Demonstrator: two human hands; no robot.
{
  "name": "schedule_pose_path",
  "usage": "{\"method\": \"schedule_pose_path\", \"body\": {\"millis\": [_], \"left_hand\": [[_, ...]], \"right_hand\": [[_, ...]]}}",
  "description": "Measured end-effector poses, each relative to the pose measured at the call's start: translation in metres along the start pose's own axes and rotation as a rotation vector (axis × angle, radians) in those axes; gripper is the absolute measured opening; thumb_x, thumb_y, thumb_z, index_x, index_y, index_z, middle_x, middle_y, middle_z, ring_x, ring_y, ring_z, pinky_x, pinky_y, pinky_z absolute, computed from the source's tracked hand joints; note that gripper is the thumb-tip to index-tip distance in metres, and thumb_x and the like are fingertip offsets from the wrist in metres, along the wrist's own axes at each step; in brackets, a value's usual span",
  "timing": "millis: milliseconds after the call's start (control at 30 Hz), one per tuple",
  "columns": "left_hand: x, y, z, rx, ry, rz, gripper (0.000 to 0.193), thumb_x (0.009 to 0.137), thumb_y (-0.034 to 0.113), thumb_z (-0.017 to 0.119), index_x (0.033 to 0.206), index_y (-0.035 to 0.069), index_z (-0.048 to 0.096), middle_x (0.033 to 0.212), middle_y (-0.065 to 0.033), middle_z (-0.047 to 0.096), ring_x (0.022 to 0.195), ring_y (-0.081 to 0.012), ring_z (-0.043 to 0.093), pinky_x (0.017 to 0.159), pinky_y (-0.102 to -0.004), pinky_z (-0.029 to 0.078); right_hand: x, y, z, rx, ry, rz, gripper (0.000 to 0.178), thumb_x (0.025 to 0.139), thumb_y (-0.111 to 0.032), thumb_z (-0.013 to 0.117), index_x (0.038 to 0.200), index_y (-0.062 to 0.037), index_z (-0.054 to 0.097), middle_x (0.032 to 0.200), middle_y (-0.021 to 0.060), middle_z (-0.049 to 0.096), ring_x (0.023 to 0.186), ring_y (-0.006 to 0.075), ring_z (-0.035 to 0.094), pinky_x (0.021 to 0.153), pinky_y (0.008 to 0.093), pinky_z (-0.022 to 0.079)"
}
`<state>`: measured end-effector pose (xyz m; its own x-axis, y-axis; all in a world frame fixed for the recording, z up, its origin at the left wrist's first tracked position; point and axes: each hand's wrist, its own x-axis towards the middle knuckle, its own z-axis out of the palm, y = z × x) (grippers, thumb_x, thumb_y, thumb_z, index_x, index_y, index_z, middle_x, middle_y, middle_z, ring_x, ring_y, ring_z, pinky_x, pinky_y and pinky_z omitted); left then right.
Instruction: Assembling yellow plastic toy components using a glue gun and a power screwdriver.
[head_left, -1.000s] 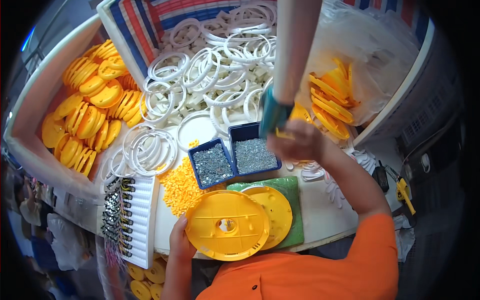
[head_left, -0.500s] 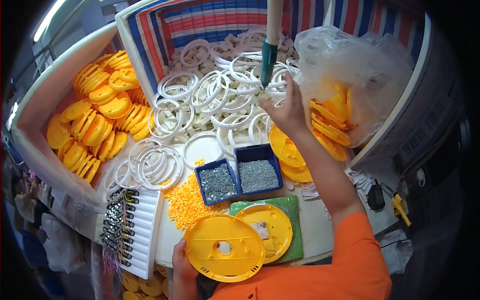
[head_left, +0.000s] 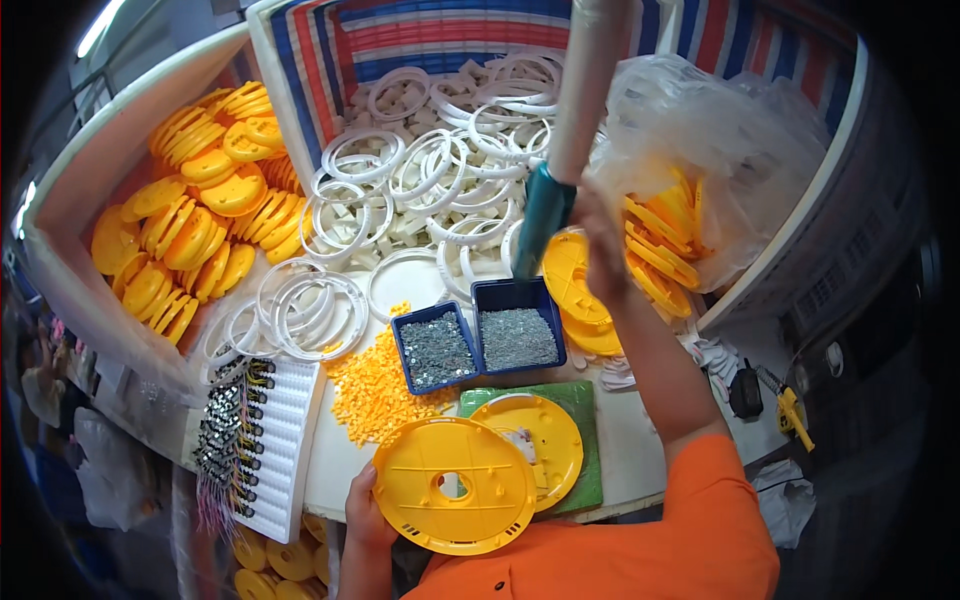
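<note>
My left hand [head_left: 365, 512] grips the near left edge of a large yellow plastic disc [head_left: 455, 487] with a centre hole, held over the table's front edge. A second yellow disc [head_left: 540, 437] lies partly under it on a green mat [head_left: 585, 400]. My right hand [head_left: 602, 240] reaches forward and closes on a teal power screwdriver [head_left: 545, 215] that hangs from a white sleeved line above. Its tip points down at the far edge of the right one of two blue trays [head_left: 517, 338] filled with small grey screws.
White rings [head_left: 420, 190] fill a striped bin at the back. Yellow discs [head_left: 190, 225] are stacked in a box at left, more sit in a clear bag [head_left: 665, 250] at right. A pile of small yellow pieces [head_left: 375, 392] and a white rack of wired parts [head_left: 255, 430] lie at front left.
My right hand lifted the screwdriver away from the blue trays toward the rings, and it now hangs just behind the right tray. My left hand kept hold of the disc.
</note>
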<state>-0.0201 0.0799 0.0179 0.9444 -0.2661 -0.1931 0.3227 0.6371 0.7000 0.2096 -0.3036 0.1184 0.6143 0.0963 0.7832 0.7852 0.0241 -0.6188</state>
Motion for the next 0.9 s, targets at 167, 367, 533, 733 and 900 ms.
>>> {"method": "schedule_pose_path", "body": {"millis": [167, 367, 533, 733, 900], "left_hand": [[-0.008, -0.002, -0.006, -0.023, 0.01, 0.001, 0.061, 0.103, 0.037, 0.035, 0.148, -0.004, 0.043, 0.146, -0.0229, 0.054, 0.133, -0.0358, 0.055, 0.113, -0.0474, 0.044], [-0.02, -0.004, -0.008, -0.046, 0.031, 0.033, 0.06, 0.104, 0.036, 0.035, 0.148, -0.003, 0.043, 0.146, -0.023, 0.054, 0.133, -0.0354, 0.056, 0.113, -0.0473, 0.043], [-0.018, -0.001, -0.003, -0.027, 0.043, 0.028, 0.06, 0.103, 0.035, 0.035, 0.148, -0.004, 0.043, 0.147, -0.0233, 0.053, 0.134, -0.0353, 0.055, 0.114, -0.0475, 0.043], [-0.016, -0.002, -0.01, -0.136, 0.027, 0.038, 0.062, 0.101, 0.033, 0.036, 0.15, -0.005, 0.038, 0.148, -0.0232, 0.052, 0.135, -0.0362, 0.053, 0.116, -0.0465, 0.041], [-0.008, 0.0, -0.003, -0.13, -0.076, 0.003, 0.063, 0.1, 0.035, 0.037, 0.15, -0.004, 0.04, 0.148, -0.0228, 0.052, 0.135, -0.0362, 0.053, 0.116, -0.0467, 0.04]], "right_hand": [[0.012, 0.048, -0.032, -1.482, -0.249, -0.084, 0.041, 0.088, -0.013, 0.063, 0.127, -0.0012, 0.06, 0.132, 0.0211, 0.059, 0.121, 0.0381, 0.056, 0.106, 0.0474, 0.044], [0.058, 0.053, -0.038, -1.701, -0.71, -0.196, 0.012, 0.082, -0.006, 0.061, 0.087, -0.0119, 0.07, 0.088, 0.0066, 0.07, 0.098, 0.0272, 0.069, 0.107, 0.0492, 0.045], [0.115, -0.006, -0.064, -1.641, -0.169, -0.462, 0.011, 0.087, -0.009, 0.062, 0.093, -0.0122, 0.07, 0.088, 0.0103, 0.071, 0.078, 0.0299, 0.071, 0.069, 0.0402, 0.058], [0.084, -0.115, -0.053, -1.745, 0.305, -0.003, 0.031, 0.108, -0.032, 0.05, 0.119, -0.0114, 0.07, 0.092, 0.0201, 0.074, 0.088, 0.037, 0.073, 0.073, 0.0453, 0.059], [-0.05, -0.173, -0.085, -1.123, 0.624, 0.3, 0.047, 0.111, -0.037, 0.044, 0.118, 0.0041, 0.066, 0.114, 0.0131, 0.07, 0.113, 0.0206, 0.063, 0.099, 0.0344, 0.045]]}}
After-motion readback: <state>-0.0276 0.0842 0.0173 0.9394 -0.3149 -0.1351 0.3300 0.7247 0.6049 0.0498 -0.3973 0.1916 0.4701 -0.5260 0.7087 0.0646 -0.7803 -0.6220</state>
